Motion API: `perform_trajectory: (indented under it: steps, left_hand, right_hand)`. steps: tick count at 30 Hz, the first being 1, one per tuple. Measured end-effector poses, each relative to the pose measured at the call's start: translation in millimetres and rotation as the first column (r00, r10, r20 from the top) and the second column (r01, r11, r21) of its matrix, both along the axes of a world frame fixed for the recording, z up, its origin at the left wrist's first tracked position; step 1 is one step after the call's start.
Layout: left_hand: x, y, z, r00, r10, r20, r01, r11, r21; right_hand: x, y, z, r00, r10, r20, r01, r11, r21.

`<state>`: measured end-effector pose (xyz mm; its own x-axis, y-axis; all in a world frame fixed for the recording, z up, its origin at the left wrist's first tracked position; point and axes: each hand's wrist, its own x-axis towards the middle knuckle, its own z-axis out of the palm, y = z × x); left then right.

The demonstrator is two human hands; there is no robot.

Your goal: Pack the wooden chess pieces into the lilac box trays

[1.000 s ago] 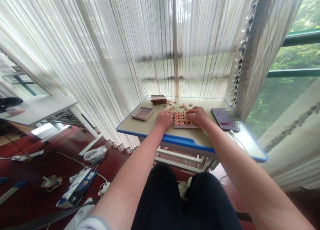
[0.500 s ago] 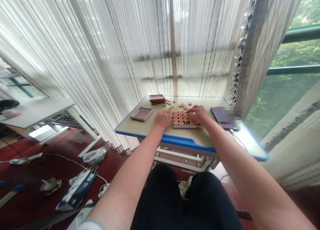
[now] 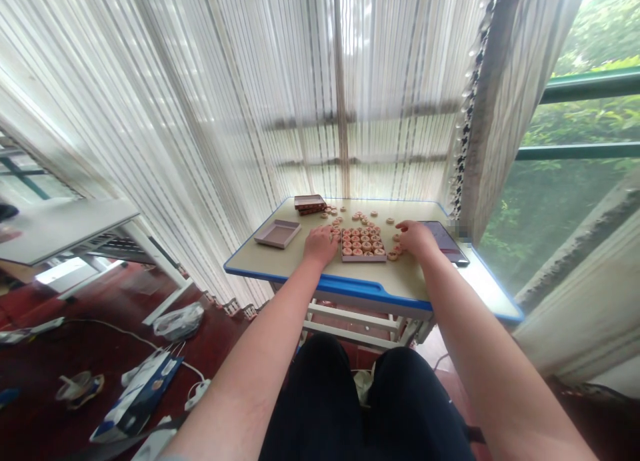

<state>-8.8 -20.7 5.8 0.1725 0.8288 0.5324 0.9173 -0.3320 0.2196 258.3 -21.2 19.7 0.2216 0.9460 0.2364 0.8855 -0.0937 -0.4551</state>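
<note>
A shallow open box [image 3: 364, 258] near the front of the table is packed with rows of round xiangqi pieces [image 3: 367, 237]. My left hand [image 3: 321, 245] rests at the box's left side, fingers stretched out beside its edge and a few loose pieces there. To the right of the box is my right hand [image 3: 416, 238], its bent fingers apart over loose pieces. One loose piece [image 3: 393, 255] lies between the box and that hand. Whether the right fingertips touch a piece is hard to see.
An empty box lid [image 3: 279, 234] lies at the left, and a folded brown case [image 3: 309, 204] stands behind it. More loose pieces [image 3: 357, 216] are scattered at the back. A tablet [image 3: 445, 241] lies at the right. The table [image 3: 260, 264] has a blue rim.
My right hand has moved off the pieces in the box, rightwards to the loose pieces beside it. The left hand stays at the box's left side. The view has shifted slightly.
</note>
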Motion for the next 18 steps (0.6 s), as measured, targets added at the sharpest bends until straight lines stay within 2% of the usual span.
perform_trajectory:
  steps: [3, 5, 9, 18]
  left_hand:
    - [0, 0, -0.1, 1.0, 0.006, -0.01, -0.006, 1.0, 0.003]
    - [0, 0, 0.0, 1.0, 0.008, -0.018, -0.008, 1.0, 0.001]
    - [0, 0, -0.2, 1.0, -0.006, -0.014, 0.006, 1.0, -0.013]
    - [0, 1, -0.8, 1.0, 0.028, -0.014, -0.028, 0.999, -0.023]
  right_hand:
    - [8, -2, 0.0, 0.997, -0.075, -0.001, 0.075, 0.997, 0.033]
    - [10, -2, -0.6, 0.996, -0.08, 0.023, 0.08, 0.997, 0.012]
    - [4, 1, -1.9, 0.997, -0.017, 0.08, 0.023, 0.998, -0.066]
    - [-4, 0, -2.4, 0.99, 0.067, 0.123, -0.058, 0.995, -0.077]
